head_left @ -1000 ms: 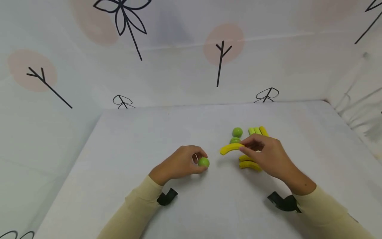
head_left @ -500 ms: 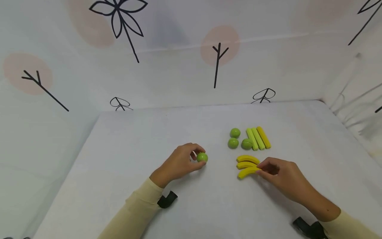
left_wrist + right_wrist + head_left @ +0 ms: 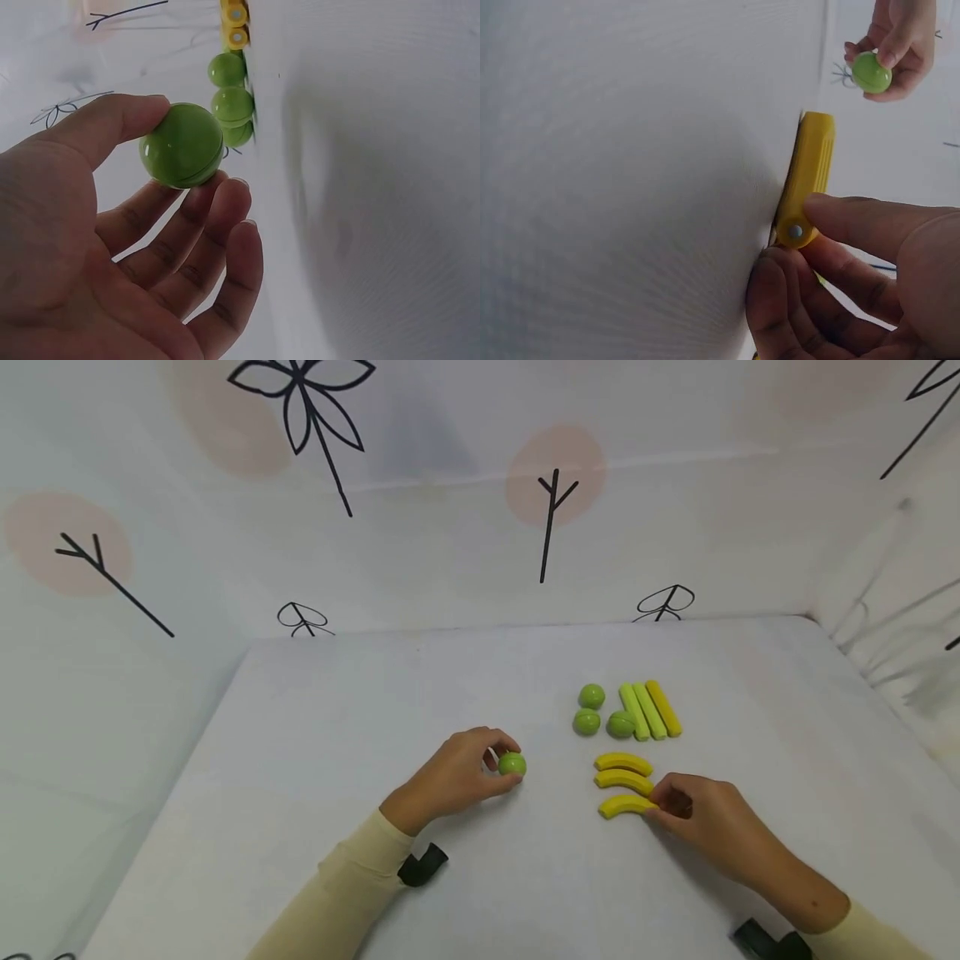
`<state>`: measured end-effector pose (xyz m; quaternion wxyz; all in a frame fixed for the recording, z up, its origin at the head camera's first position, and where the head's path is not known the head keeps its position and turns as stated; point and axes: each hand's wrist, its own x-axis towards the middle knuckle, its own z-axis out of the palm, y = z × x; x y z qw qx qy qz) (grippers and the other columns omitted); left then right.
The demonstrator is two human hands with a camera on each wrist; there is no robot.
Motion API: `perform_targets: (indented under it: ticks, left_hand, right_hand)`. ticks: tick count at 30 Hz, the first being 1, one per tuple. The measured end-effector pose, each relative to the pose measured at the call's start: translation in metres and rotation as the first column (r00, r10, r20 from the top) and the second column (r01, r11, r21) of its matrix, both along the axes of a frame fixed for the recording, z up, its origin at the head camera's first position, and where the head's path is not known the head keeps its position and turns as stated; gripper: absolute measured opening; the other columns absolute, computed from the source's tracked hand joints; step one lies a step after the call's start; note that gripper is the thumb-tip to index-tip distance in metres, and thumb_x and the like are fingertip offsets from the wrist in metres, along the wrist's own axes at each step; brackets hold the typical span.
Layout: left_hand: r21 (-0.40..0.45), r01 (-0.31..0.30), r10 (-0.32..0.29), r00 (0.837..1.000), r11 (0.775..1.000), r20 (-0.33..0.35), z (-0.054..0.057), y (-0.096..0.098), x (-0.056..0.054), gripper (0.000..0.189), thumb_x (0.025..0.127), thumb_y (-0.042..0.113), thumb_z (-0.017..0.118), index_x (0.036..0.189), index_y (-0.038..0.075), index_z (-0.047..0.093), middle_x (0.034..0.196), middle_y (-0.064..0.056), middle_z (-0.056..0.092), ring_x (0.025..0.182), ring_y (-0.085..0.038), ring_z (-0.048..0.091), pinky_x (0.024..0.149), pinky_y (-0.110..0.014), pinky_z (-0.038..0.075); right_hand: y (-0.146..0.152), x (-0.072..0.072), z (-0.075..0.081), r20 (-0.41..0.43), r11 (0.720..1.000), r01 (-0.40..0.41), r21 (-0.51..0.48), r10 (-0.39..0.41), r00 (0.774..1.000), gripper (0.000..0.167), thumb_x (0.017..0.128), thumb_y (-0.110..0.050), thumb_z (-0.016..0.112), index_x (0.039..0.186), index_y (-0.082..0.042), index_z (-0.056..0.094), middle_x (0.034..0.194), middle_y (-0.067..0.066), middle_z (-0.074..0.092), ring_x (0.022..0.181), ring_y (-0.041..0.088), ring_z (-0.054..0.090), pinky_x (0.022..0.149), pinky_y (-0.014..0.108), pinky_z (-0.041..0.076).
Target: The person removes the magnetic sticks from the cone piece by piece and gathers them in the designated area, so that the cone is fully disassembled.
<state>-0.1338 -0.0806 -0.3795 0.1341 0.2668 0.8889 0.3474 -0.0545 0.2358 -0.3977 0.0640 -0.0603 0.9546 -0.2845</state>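
My left hand pinches a glossy green toy ball between thumb and fingers, in front of the middle of the table. The left wrist view shows a seam round this ball. On the right, my right hand pinches the end of a curved yellow toy rod, low at the tabletop. A small grey disc sits in the rod's end in the right wrist view. Just beyond it lie two more curved yellow rods, one nearer and one farther, side by side.
Three more green balls, one of them at the back, lie beyond the curved rods. Beside them are two straight lime-green rods and a straight yellow rod. A white cloth with line drawings rises behind the white table.
My right hand has brought the curved yellow rod down from above the table to the near side of the other two, moving right and nearer. The left hand stays with its ball.
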Motion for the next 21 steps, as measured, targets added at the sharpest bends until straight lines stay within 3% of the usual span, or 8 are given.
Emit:
perform_targets:
  ticks: [4,7,13,16,21]
  left_hand:
    - [-0.006,0.002,-0.003,1.000,1.000,-0.026,0.001,0.004,-0.001,0.030,0.089,0.024,0.076,0.116,0.012,0.068,0.102,0.005,0.067,0.091,-0.012,0.062,0.074,-0.020,0.050]
    - [-0.024,-0.019,0.017,0.998,1.000,-0.063,0.005,0.010,-0.007,0.031,0.090,0.025,0.076,0.118,0.012,0.068,0.104,0.004,0.068,0.093,-0.013,0.063,0.076,-0.022,0.051]
    - [-0.081,-0.077,0.065,0.988,0.994,-0.141,0.018,0.037,-0.036,0.035,0.094,0.030,0.072,0.125,0.016,0.067,0.113,0.003,0.070,0.104,-0.015,0.064,0.091,-0.033,0.050]
    - [-0.103,-0.081,0.067,0.988,0.991,-0.136,0.020,0.052,-0.050,0.037,0.094,0.029,0.072,0.128,0.016,0.065,0.117,0.003,0.069,0.108,-0.015,0.064,0.092,-0.031,0.051]
    - [-0.099,-0.074,0.064,0.993,0.992,-0.100,0.014,0.073,-0.067,0.038,0.095,0.024,0.071,0.131,0.015,0.064,0.124,0.004,0.068,0.113,-0.014,0.064,0.094,-0.026,0.052]
  right_hand:
    - [0.001,0.000,-0.001,0.004,1.000,0.005,-0.008,-0.005,1.000,0.012,0.084,-0.012,0.080,0.091,-0.011,0.070,0.082,-0.005,0.068,0.072,0.004,0.060,0.061,0.021,0.051]
    - [0.000,0.000,-0.002,0.004,1.000,0.001,-0.011,-0.001,1.000,0.012,0.084,-0.012,0.080,0.090,-0.012,0.070,0.082,-0.005,0.068,0.072,0.004,0.059,0.061,0.021,0.051]
    - [0.000,0.001,-0.003,-0.001,1.000,0.001,-0.016,-0.001,1.000,0.012,0.084,-0.012,0.080,0.090,-0.012,0.069,0.081,-0.006,0.066,0.070,0.002,0.056,0.060,0.020,0.050]
    - [0.001,0.001,-0.004,-0.010,1.000,-0.007,-0.027,0.007,1.000,0.013,0.083,-0.013,0.080,0.090,-0.012,0.069,0.081,-0.006,0.066,0.070,0.001,0.056,0.059,0.020,0.049]
    - [0.001,0.002,-0.003,-0.024,0.999,-0.011,-0.033,0.010,1.000,0.014,0.083,-0.014,0.081,0.089,-0.012,0.068,0.080,-0.006,0.065,0.070,0.001,0.055,0.060,0.020,0.049]
